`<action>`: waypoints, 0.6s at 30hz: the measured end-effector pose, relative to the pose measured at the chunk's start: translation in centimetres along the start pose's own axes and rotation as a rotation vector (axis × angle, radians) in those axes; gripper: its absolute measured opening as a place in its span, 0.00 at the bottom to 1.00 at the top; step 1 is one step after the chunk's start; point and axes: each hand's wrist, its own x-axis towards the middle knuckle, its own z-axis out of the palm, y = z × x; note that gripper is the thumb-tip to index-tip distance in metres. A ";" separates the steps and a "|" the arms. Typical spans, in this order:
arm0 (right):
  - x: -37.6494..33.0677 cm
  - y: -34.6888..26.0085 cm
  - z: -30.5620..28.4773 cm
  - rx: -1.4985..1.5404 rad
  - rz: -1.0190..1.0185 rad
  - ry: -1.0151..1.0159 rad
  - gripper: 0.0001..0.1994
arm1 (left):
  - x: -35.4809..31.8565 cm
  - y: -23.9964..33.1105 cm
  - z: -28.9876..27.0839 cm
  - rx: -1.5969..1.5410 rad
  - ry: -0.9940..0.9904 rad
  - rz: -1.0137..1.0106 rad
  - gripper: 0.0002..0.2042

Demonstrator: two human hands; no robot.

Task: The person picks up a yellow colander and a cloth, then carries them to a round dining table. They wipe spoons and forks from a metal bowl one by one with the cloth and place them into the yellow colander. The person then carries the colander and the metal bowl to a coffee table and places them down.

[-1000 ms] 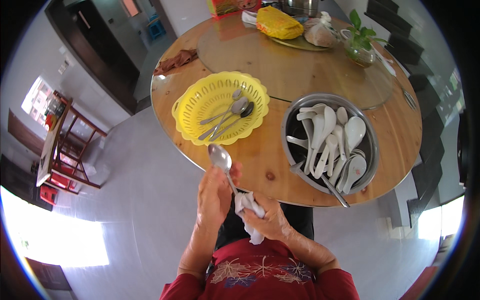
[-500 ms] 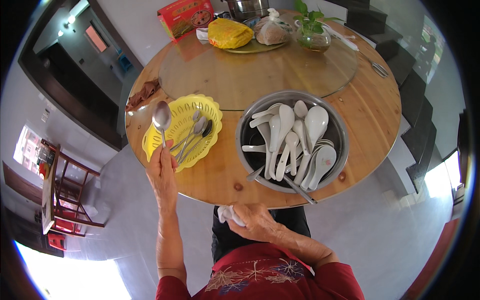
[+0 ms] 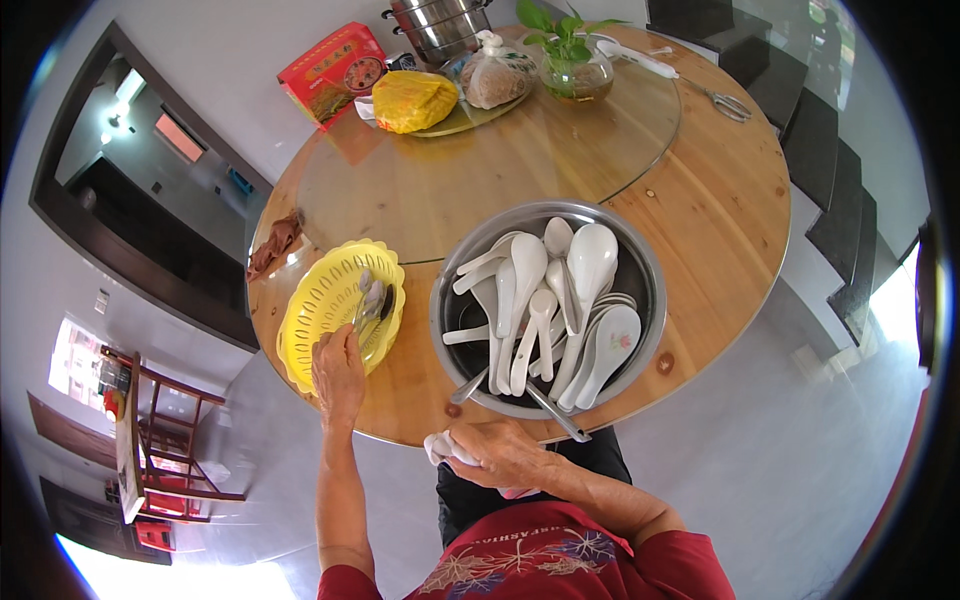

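Observation:
My left hand reaches over the near side of a yellow slotted plastic basket. Its fingers are pinched at the handle end of a metal spoon, whose bowl lies among several other metal spoons in the basket. At the table's front edge, my right hand is closed around a crumpled white cloth. To the right of the basket stands a steel basin holding several white soup spoons and some metal spoons. Two metal handles stick out over its near rim.
The round wooden table carries a glass turntable with a yellow bag, a tied clear bag and a potted plant. Behind are a red box and steel pot. A brown cloth lies left; scissors lie right.
My left hand has lowered the metal spoon from upright above the basket down into it. My right hand keeps hold of the white cloth. The whole view has shifted a little.

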 end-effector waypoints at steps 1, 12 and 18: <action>0.0 0.0 0.0 0.006 -0.009 0.022 0.10 | 0.1 0.4 -0.1 0.035 0.036 0.035 0.08; -0.4 0.1 0.0 0.125 -0.028 0.094 0.12 | 1.7 15.2 -0.5 -0.562 -0.254 0.239 0.12; -0.5 0.6 0.0 0.123 -0.059 0.124 0.12 | 2.0 21.0 1.0 -0.359 -0.495 0.436 0.20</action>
